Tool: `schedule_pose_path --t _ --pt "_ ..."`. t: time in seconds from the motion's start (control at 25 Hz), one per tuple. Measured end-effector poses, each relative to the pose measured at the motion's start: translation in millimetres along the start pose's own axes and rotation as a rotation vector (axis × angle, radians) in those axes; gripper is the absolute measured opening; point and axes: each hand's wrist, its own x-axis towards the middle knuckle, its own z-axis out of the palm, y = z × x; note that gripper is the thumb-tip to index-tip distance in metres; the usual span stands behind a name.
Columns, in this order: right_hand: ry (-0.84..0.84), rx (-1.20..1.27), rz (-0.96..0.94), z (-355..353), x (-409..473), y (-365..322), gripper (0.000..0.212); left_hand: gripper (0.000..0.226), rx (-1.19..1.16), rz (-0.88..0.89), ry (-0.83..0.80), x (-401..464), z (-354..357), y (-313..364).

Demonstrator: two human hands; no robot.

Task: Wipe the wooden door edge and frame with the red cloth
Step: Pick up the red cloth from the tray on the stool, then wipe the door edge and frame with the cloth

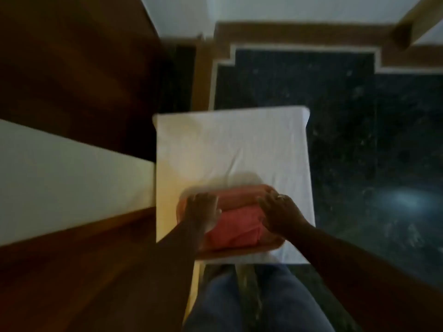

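The folded red cloth (pixel 236 227) lies in a shallow orange-brown tray (pixel 239 254) on a white-covered surface (pixel 230 144) right below me. My left hand (pixel 202 210) lies flat with its fingers apart over the cloth's left side and the tray rim. My right hand (pixel 280 215), with a ring on one finger, rests on the cloth's right side with bent fingers; blur hides whether it grips. Dark wooden door panels (pixel 72 68) fill the left side, crossed by a pale band (pixel 72 173).
The dark speckled floor (pixel 359 140) spreads to the right, with a brown and white border (pixel 299 37) at the far wall. My legs in blue jeans (pixel 227 303) are at the bottom. The whole view is dim and blurred.
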Motion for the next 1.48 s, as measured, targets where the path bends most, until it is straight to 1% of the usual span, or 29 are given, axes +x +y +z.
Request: schedule_pose_path --t 0.08,0.12,0.16,0.24,0.28,0.32,0.36,0.4,0.44,0.48,0.52,0.56,0.6,0.64,0.76,0.8,0.84,0.88,0.92,0.96,1.0,1.04,1.12,1.2,1.24,1.28,1.36,1.44,1.48 --pt "-0.035 -0.012 -0.081 56.9 22.2 -0.6 0.036 0.060 -0.014 0.004 -0.170 23.0 54.0 -9.9" --pt "-0.043 -0.013 -0.115 82.0 31.1 -1.6 0.035 0.063 -0.030 -0.009 -0.222 30.0 80.0 -15.3" --pt "-0.070 -0.023 -0.111 92.6 39.1 -4.7 0.038 0.065 -0.056 -0.022 -0.247 33.3 98.2 -20.0" --pt "-0.103 -0.050 -0.099 120.8 57.3 -8.0 0.045 0.067 -0.085 -0.041 -0.213 44.0 126.4 -22.2" --pt "-0.093 -0.070 -0.099 131.3 64.9 -8.3 0.047 0.063 -0.087 -0.048 -0.182 50.1 134.6 -22.7" --pt "-0.110 -0.115 -0.085 132.8 69.3 -9.6 0.047 0.056 -0.080 -0.042 -0.152 56.0 138.5 -22.4" --pt "-0.147 -0.146 -0.070 133.7 71.1 -9.8 0.042 0.048 -0.071 -0.038 -0.157 59.3 139.4 -23.6" --pt "-0.200 -0.136 -0.037 131.3 68.0 -10.5 0.036 0.040 -0.119 -0.041 -0.186 58.9 138.2 -25.8" --pt "-0.256 -0.060 0.013 126.3 59.7 -11.5 0.032 0.034 -0.226 -0.045 -0.207 52.7 133.0 -27.3" --pt "-0.333 0.090 0.068 114.3 48.0 -12.9 0.033 0.031 -0.365 -0.053 -0.217 39.8 125.1 -29.0" --pt "-0.444 0.311 0.137 98.6 36.3 -13.6 0.034 0.027 -0.510 -0.064 -0.214 23.6 114.0 -30.7" --pt "-0.516 0.563 0.229 78.3 22.1 -14.8 0.033 0.023 -0.661 -0.077 -0.173 4.7 99.3 -31.0" --pt "-0.514 0.755 0.292 55.3 7.5 -16.5 0.031 0.019 -0.824 -0.107 -0.101 -17.2 81.2 -30.0" --pt "-0.447 0.883 0.318 34.2 -7.1 -19.0 0.034 0.018 -0.990 -0.148 -0.011 -39.9 64.7 -28.8" --pt "-0.194 1.224 0.355 -45.4 -42.0 -41.2 0.062 0.022 -1.441 -0.295 0.331 -113.6 12.8 -24.0" --pt "-0.129 1.339 0.348 -71.8 -46.5 -51.3 0.065 0.028 -1.555 -0.339 0.427 -137.3 -2.5 -22.0" --pt "-0.085 1.412 0.327 -98.4 -49.2 -64.3 0.064 0.042 -1.643 -0.378 0.518 -160.6 -15.6 -19.8" --pt "-0.060 1.438 0.272 -127.8 -50.9 -82.0 0.065 0.056 -1.715 -0.414 0.625 -187.1 -30.2 -18.8" --pt "-0.046 1.394 0.201 -155.5 -51.5 -101.8 0.069 0.066 -1.764 -0.441 0.738 -211.4 -44.2 -18.1" --pt "-0.017 1.341 0.110 -180.8 -51.3 -123.0 0.072 0.072 -1.799 -0.461 0.857 -235.0 -58.7 -19.3" --pt "0.022 1.300 0.019 -205.5 -50.9 -146.5 0.067 0.072 -1.819 -0.474 0.984 -259.9 -74.0 -22.8" --pt "0.061 1.287 -0.076 -227.2 -50.9 -169.7 0.058 0.068 -1.821 -0.479 1.109 -284.3 -88.8 -28.8" --pt "0.157 1.299 -0.264 -272.6 -52.9 -220.6 0.037 0.052 -1.720 -0.442 1.344 -338.8 -118.8 -52.1" --pt "0.331 1.291 -0.419 -318.4 -58.7 -271.8 0.016 0.033 -1.592 -0.347 1.507 -393.3 -146.1 -82.3" --pt "0.444 1.248 -0.469 -339.4 -63.9 -297.6 0.014 0.028 -1.513 -0.293 1.549 -421.1 -159.1 -96.3" --pt "0.559 1.187 -0.508 -360.8 -69.8 -325.5 0.019 0.025 -1.413 -0.257 1.573 -449.6 -172.8 -110.5" --pt "0.744 1.072 -0.539 -392.3 -81.4 -374.7 0.029 0.024 -1.210 -0.263 1.577 -488.0 -190.7 -133.3" --pt "0.851 1.061 -0.563 -411.6 -92.7 -420.9 0.020 0.021 -1.034 -0.303 1.569 -510.3 -203.4 -153.1" --pt "0.884 1.104 -0.562 -416.3 -98.6 -443.0 0.016 0.020 -0.945 -0.336 1.571 -518.1 -208.8 -163.0"
